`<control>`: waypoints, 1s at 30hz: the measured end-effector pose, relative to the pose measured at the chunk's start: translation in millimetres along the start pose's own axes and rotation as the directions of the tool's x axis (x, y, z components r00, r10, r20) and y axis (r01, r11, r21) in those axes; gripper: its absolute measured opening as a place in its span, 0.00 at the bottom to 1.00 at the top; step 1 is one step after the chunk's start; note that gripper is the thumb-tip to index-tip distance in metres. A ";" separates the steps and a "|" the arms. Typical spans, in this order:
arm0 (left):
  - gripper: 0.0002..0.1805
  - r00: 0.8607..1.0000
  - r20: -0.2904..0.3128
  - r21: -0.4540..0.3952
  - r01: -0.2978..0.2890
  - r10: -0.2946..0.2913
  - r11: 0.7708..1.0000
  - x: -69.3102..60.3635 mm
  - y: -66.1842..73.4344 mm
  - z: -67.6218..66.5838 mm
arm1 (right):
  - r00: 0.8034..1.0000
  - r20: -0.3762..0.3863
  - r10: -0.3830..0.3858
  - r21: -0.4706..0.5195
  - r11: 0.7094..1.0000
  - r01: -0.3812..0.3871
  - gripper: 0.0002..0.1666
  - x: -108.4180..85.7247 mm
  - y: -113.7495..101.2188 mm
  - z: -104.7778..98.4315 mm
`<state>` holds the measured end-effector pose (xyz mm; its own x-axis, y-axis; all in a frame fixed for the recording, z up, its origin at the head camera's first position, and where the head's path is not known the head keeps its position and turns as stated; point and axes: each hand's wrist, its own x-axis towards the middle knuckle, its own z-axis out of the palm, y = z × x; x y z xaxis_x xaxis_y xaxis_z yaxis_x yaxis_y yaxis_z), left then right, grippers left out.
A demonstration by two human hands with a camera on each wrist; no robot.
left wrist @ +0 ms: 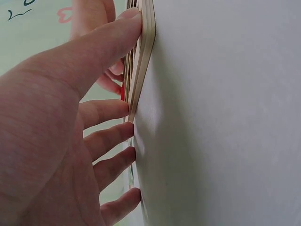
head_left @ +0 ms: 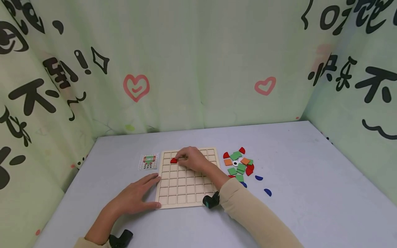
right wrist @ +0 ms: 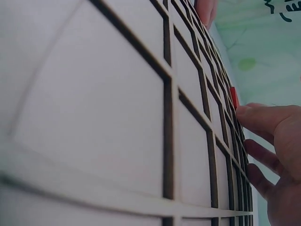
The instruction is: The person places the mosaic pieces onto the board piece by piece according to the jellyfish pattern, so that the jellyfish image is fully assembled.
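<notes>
A pale wooden grid board [head_left: 181, 199] lies flat on the table. One small red piece with a curved edge [head_left: 173, 161] sits in its upper left part. My right hand [head_left: 193, 160] reaches over the board, its thumb and finger curled at the right edge of that piece, seeming to pinch it. From the right wrist view, the thumb tip lies against the red piece [right wrist: 234, 98]. My left hand [head_left: 136, 196] rests at the board's left side, fingers spread and fairly straight. Its thumb and fingertips touch the board's edge [left wrist: 146, 42] in the left wrist view.
A small picture card [head_left: 148, 162] with a green and red figure lies left of the board. Loose green squares [head_left: 235, 155], orange squares [head_left: 228, 162], red pieces [head_left: 226, 155] and blue half-rounds [head_left: 268, 192] lie to its right. Printed curtains [head_left: 198, 69] surround the table [head_left: 310, 193].
</notes>
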<state>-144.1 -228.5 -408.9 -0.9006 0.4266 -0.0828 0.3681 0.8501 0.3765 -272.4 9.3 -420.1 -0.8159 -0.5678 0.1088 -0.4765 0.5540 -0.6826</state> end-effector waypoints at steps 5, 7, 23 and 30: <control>0.48 1.000 -0.008 -0.001 -0.012 0.012 1.000 -0.8 -1.3 -0.1 | 0.997 0.033 -0.071 -0.080 0.994 0.074 0.12 1.2 -2.6 -0.1; 0.48 1.000 -0.007 -0.002 -0.011 0.011 1.000 -0.7 -1.8 0.0 | 0.995 0.034 -0.092 -0.108 0.990 0.095 0.11 1.9 -4.0 0.1; 0.48 1.000 0.002 -0.007 -0.012 0.012 1.000 -0.1 -2.1 0.7 | 1.000 -0.018 -0.024 -0.232 0.972 0.019 0.08 11.3 -13.3 8.8; 0.48 1.000 0.000 -0.005 -0.010 0.010 1.000 0.3 -3.2 2.2 | 1.000 -0.021 -0.010 -0.165 0.986 0.006 0.09 9.8 -11.9 7.6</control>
<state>-145.1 -230.5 -412.2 -0.8968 0.4354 -0.0788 0.3763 0.8441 0.3820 -272.2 -7.5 -416.3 -0.8180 -0.5602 0.1309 -0.5290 0.6431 -0.5537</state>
